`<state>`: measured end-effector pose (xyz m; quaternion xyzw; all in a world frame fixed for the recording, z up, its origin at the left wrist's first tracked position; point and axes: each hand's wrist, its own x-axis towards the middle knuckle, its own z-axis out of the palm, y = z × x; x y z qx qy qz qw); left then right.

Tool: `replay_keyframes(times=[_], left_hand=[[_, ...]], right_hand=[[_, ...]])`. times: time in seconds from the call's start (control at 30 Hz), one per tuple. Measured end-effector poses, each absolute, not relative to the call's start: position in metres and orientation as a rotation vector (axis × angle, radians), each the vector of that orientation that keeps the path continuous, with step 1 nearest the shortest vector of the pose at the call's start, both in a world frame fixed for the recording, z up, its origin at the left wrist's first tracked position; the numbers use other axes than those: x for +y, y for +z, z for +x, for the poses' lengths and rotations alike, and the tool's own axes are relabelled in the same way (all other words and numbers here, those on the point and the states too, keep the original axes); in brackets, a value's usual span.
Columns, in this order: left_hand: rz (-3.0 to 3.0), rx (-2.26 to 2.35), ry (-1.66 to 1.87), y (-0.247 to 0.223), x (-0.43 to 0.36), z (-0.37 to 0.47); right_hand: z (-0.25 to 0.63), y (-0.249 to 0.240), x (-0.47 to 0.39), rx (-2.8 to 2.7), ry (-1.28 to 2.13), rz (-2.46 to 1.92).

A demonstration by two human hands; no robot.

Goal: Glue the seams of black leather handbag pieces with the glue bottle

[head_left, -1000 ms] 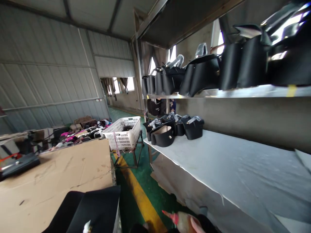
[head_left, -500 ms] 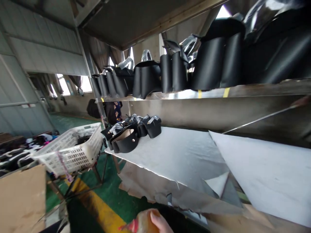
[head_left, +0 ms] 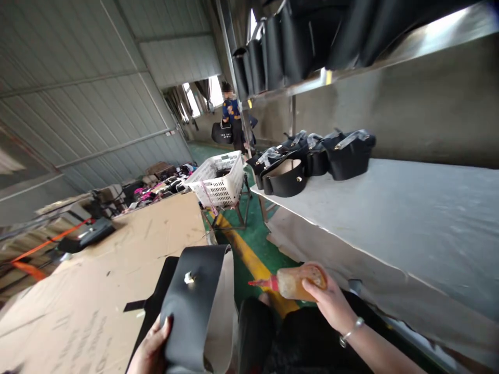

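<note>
Unseen half a second ago, the left hand (head_left: 153, 344) now grips a black bag body (head_left: 192, 307) at bottom left of centre, so both it and the red-nozzled squeeze bottle (head_left: 291, 284), clasped by the right hand (head_left: 332, 305) at lower right, are held.

Bottle (head_left: 291, 284) and black piece (head_left: 194, 306) in hands (head_left: 334, 305)

Btm of bag (head_left: 191, 311) & L hand (head_left: 150, 350) cut off by btm edge; L fingers partly hidden by bag. R hand (head_left: 333, 306) covers pt of bottle (head_left: 292, 284); R forearm (head_left: 376, 348) runs off btm edge. Top-shelf bags (head_left: 288, 47) cropped at top, blurry toward right edge. Basket (head_left: 222, 193) contents too dark/small to ID. Desk (head_left: 171, 221) print too faint to read, L side cropped.
</note>
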<state>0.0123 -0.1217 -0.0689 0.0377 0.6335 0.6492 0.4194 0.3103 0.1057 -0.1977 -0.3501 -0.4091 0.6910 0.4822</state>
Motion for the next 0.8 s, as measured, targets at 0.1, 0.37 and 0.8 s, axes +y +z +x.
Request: replay_keyframes(times=[0.1,0.37,0.8], left_hand=[[0.13,1.671,1.624,-0.072,-0.115,0.016],[0.096,1.666,1.669,-0.072,-0.113,0.019],[0.095,1.594,1.585,-0.083,-0.12,0.002]], right_hand=[[0.3,-0.196,0.106,-1.153,1.617,-0.849],[0.268,-0.193,0.122,-1.26,1.565,-0.865],[0.25,-0.202,0.136,-1.323,1.591,-0.882]])
